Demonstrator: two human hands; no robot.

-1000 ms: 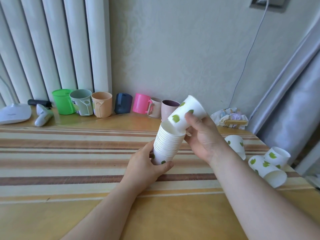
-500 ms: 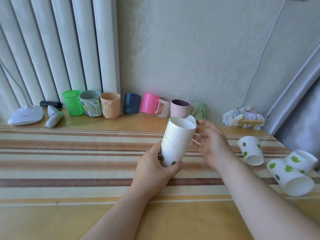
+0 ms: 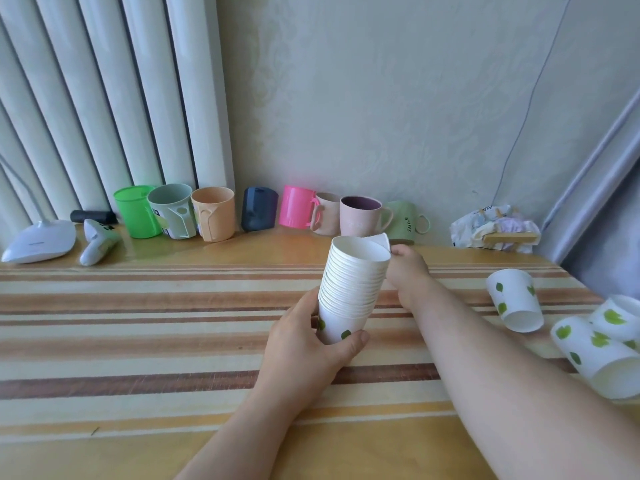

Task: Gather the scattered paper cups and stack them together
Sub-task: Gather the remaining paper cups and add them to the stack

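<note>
Head | cup stack (image 3: 353,289) mouths up, axis tilted right | left hand (image 3: 304,355) grips base | right hand (image 3: 407,268) grip unclear

Striped cloth (image 3: 138,306) lies bare leftward — mugs (image 3: 211,218) line the wall, loose cups (image 3: 516,299) crowd right.

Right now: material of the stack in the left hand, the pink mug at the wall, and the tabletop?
Stack: looks like matte white paper, thin rolled rims, printed green leaves. Pink mug: likely plastic, slightly translucent, glossy, moulded handle. Tabletop: probably varnished wood, glossy and reflective near the wall; the striped cloth over it looks woven.
</note>
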